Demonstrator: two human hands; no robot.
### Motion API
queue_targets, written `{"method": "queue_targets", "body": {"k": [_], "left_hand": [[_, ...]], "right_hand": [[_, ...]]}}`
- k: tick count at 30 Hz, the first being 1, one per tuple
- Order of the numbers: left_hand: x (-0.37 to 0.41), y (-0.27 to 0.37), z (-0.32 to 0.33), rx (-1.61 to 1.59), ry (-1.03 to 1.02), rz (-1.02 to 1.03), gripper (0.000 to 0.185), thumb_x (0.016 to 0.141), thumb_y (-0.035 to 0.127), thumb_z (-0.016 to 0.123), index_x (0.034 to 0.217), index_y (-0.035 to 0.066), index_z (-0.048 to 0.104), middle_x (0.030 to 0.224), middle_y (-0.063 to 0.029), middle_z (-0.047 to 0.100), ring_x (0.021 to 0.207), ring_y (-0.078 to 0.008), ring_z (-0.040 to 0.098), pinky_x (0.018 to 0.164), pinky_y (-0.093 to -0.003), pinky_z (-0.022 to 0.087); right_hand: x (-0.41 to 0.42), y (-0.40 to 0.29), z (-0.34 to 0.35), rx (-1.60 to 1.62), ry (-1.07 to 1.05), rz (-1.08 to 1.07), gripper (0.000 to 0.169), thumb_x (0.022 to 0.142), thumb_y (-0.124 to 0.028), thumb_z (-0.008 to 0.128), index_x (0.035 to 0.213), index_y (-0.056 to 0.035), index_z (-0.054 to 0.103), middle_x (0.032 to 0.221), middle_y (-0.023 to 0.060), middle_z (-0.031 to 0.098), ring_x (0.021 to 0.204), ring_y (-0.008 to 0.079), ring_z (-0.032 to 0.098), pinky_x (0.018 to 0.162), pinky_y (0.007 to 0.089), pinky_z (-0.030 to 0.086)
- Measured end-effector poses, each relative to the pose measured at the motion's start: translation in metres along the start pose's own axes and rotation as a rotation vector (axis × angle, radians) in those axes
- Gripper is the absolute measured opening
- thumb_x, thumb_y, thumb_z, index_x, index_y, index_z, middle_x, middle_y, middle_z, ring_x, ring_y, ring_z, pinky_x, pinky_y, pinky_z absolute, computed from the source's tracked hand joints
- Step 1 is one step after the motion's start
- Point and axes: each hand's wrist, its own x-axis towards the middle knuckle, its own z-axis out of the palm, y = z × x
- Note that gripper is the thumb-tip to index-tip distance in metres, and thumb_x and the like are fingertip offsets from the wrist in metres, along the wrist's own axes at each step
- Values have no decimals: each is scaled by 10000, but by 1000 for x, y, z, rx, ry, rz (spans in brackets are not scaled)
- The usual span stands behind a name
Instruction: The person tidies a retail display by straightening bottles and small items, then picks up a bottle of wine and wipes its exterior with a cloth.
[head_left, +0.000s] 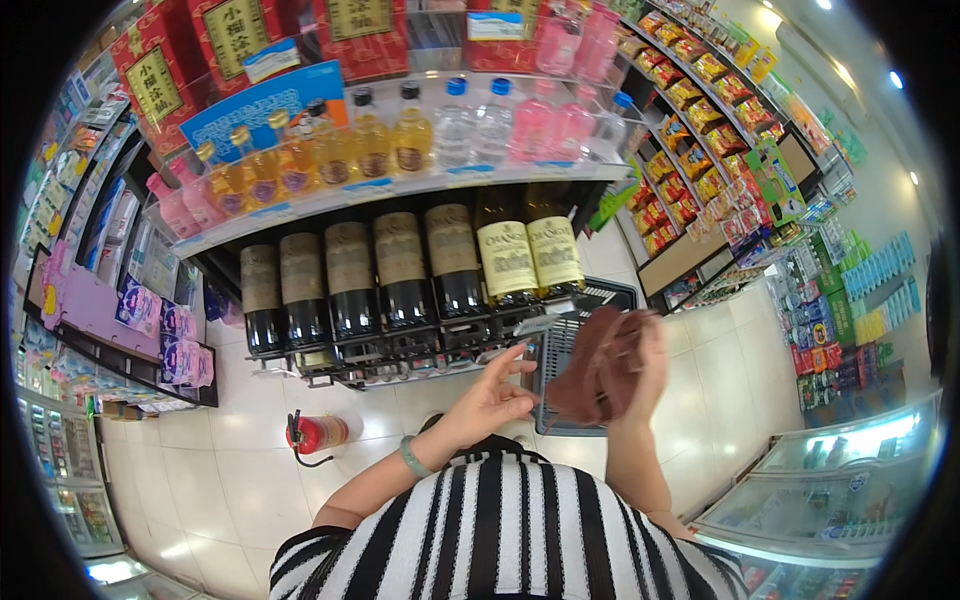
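My right hand (651, 375) grips a crumpled brown cloth (600, 367), raised before me. My left hand (486, 405) holds nothing; its fingers are spread and point toward the cloth, a short way from it. A green bangle (412, 457) circles the left wrist. Below the cloth, a dark plastic shopping basket (559, 352) with slotted walls rests on the floor, partly covered from view. Left of the basket, a row of dark wine bottles (379, 277) and two pale-labelled wine bottles (510, 255) fill the low shelf rack.
Small spirit bottles (371, 146) line the shelf above, behind a clear guard. A red fire extinguisher (319, 433) is on the tiled floor (247, 487) at left. Snack bags (690, 135) fill racks at right. A glass-topped freezer (817, 502) flanks the lower right.
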Motion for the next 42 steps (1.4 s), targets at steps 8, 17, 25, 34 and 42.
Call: {"method": "queue_targets", "body": {"k": [8,17,25,34,42], "left_hand": [[31,-71,58,59,343,-185,373,959,134,646,1297,58,511,1066,-40,626,907,-104,606,773,-266,531],[62,-97,110,578,55,-48,520,962,156,638,1433,62,439,1177,-50,609,972,-87,588,830,-247,497],[135,-20,73,1006,448,247,511,878,161,720,1299,-33,504,1128,-130,619,924,-170,618,769,-305,539],[276,12,20,1624,727,271,906,776,263,795,1406,-122,269,1306,-363,447,1209,-490,490,1015,-505,444],[341,21,4,1789,755,-420,1126,756,520,768,1474,-104,166,1382,-312,422,1220,-463,501,1035,-462,445]], "right_hand": [[2,55,-97,-262,-448,-114,423,998,-162,566,1390,-54,451,1335,88,487,1192,168,498,1019,312,414],[39,60,-149,342,-243,354,366,1018,-190,522,1351,-49,466,1295,91,577,1151,201,587,964,341,496],[96,41,-141,661,-585,437,377,994,-458,433,1074,-101,527,1067,45,570,1054,243,512,923,442,426],[137,42,-61,585,-248,322,337,1022,-224,531,1333,-110,471,1246,67,595,1121,223,607,948,405,526],[142,75,-26,303,-374,123,548,928,-175,678,1369,-21,393,1280,98,556,1158,210,568,969,346,490]]}}
